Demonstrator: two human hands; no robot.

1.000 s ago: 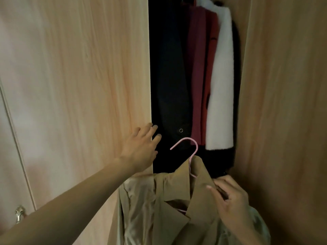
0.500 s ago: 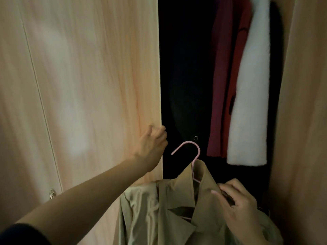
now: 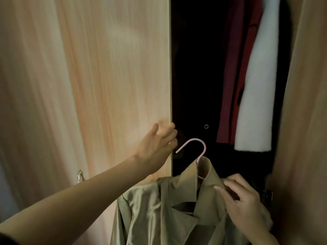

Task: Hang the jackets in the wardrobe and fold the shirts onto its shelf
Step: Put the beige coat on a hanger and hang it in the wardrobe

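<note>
One jacket [image 3: 159, 218], collar in right hand [image 3: 244, 207]

Opening: narrow, between left door [image 3: 106, 85] and right door [image 3: 306, 121].
Left part: dark, contents too dim to tell.
Right part: filled by hanging red jacket [image 3: 228, 96] and white coat [image 3: 256, 94].

Khaki jkt [image 3: 159, 218] on pink hanger [image 3: 205, 149], upright, just outside open wardrobe [image 3: 123, 68].

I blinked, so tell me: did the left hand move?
Yes. The left hand has curled its fingers, stretched past the door edge before, in round that edge.
</note>
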